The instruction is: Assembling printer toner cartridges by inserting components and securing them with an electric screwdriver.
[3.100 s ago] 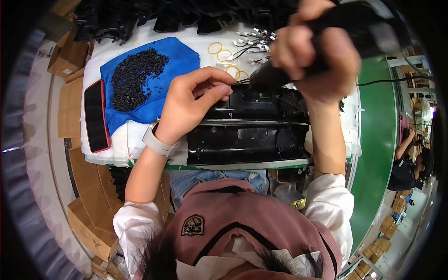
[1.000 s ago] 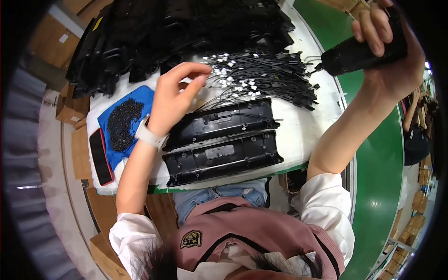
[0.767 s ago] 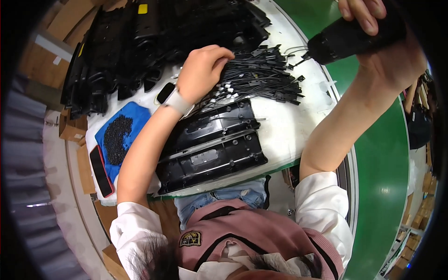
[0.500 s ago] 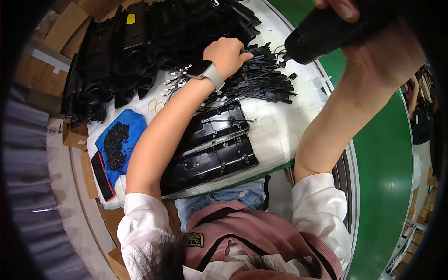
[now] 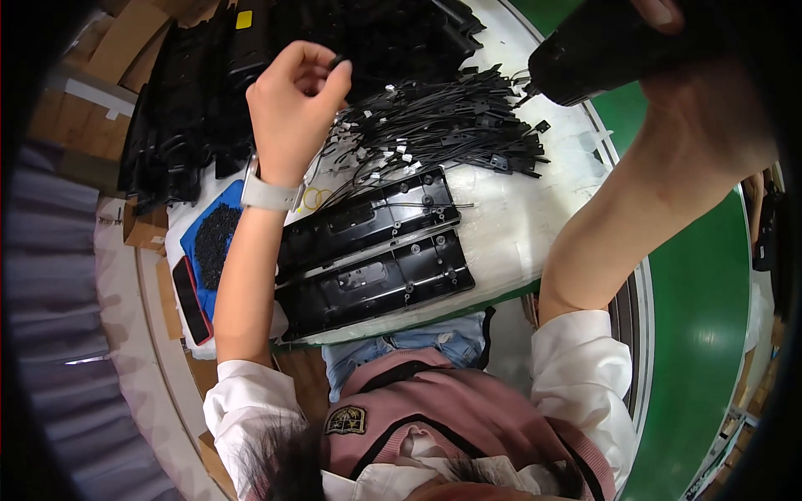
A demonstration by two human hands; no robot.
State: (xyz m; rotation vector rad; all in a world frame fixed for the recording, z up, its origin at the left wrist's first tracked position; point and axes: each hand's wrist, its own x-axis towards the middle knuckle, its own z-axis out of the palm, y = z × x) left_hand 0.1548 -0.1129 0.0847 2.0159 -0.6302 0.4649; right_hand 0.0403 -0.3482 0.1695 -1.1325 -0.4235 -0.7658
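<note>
My left hand [image 5: 292,113] is raised over the left end of a heap of black cables [image 5: 451,125] with white connectors. Its thumb and fingers are pinched together, with a small dark bit at the tips that I cannot make out. At the upper right, my right hand [image 5: 662,13] grips a black power screwdriver [image 5: 589,60], bit pointing down and left; most of that hand is hidden or cut off. Two long black plastic panels, an upper one [image 5: 355,219] and a lower one [image 5: 368,275], lie side by side before me. A thin cable [image 5: 430,204] runs along the upper panel.
Large black plastic housings [image 5: 200,92] are stacked at the back left. Left of my forearm, a blue cloth [image 5: 191,242] bears a pile of small black parts [image 5: 219,238], beside a red-edged phone [image 5: 192,301]. Yellow rings [image 5: 313,199] lie near my wrist. Green floor [image 5: 693,309] shows right.
My left hand has moved left, off the cable heap, and is now turned with its fingertips pinched. The right hand still holds the screwdriver in about the same place. The view has shifted slightly.
</note>
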